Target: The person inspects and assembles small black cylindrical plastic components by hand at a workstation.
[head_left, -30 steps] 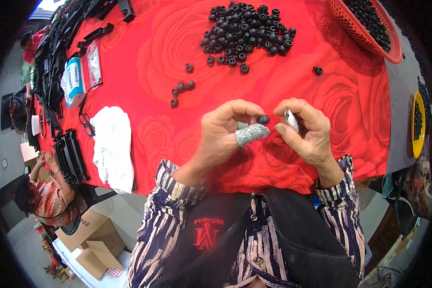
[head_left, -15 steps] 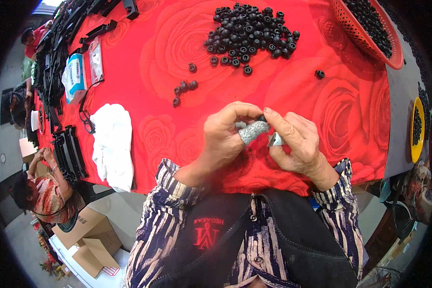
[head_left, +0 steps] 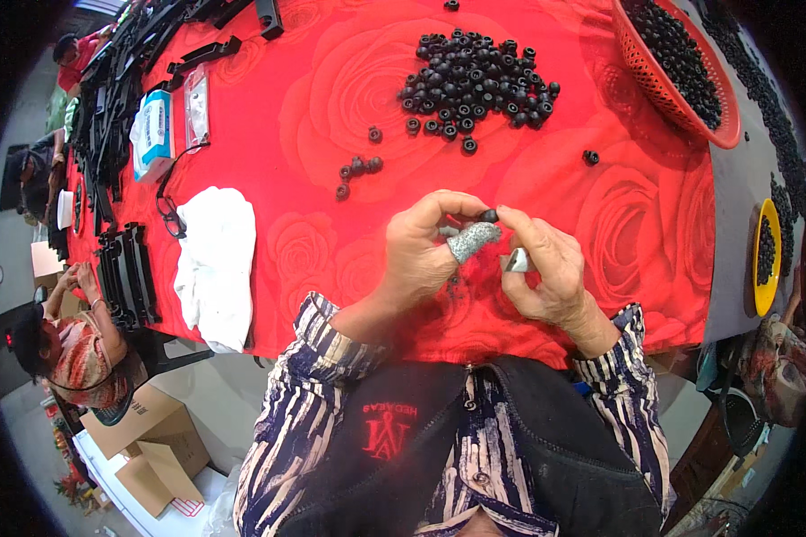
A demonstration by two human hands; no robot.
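Over the near part of the red rose-patterned cloth, my left hand [head_left: 421, 255] pinches a small round black knob-like part [head_left: 489, 216] at its fingertips. A grey speckled finger cover [head_left: 473, 242] wraps one of its digits. Close beside it, my right hand [head_left: 549, 273] is closed on a small metal blade [head_left: 518, 260] with a white wrapping. Its index fingertip is against or very near the black part. Beyond my hands lies a heap of similar black parts [head_left: 479, 85], with several loose ones [head_left: 358, 166] to its left.
A red plastic basket [head_left: 636, 67] full of black parts stands at far right, a yellow dish [head_left: 762, 300] below it. To the left lie a white cloth [head_left: 217, 268], glasses [head_left: 170, 215], a tissue pack [head_left: 155, 134] and long black pieces [head_left: 134, 273]. Another person [head_left: 85, 345] works at the left edge.
The whole view has shifted slightly. The black part shows more clearly between my fingertips, and the blade has turned a little. Both hands keep their grip.
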